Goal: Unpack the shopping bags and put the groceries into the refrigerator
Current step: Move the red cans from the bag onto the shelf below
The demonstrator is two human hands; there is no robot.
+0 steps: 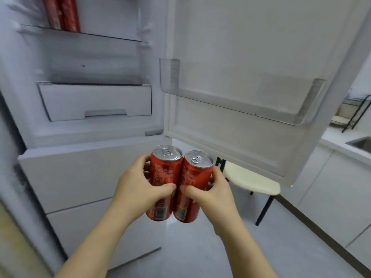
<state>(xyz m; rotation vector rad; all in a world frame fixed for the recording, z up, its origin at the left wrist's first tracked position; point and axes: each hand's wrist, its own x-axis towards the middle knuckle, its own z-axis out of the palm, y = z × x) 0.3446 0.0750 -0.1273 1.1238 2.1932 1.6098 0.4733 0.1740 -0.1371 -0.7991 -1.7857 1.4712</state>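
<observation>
Two red cans held before the open refrigerator (96, 109).
The left hand (138, 187) grips the left can (163, 173), the right hand (212, 189) grips the right can (193, 177); the cans touch, upright.

**A small home kitchen**

A domestic kitchen is shown. An open refrigerator (90, 57) is seen at the left, of household type. It is fitted with a glass shelf (104, 37), a white drawer (96, 101) lower down and a clear bin (251, 105) on the inside of its door (251, 37). Red cans (62, 13) are stored on the glass shelf. At the right edge a white tabletop (333, 137) is set with a steel sink (361, 144), and a black wire dish rack (355, 111) is stood behind it. Plain white cabinets (331, 187) are built in beneath that tabletop. A stool (253, 181) with a cream seat and black legs is placed just past the door, on a pale grey floor (200, 247).
</observation>
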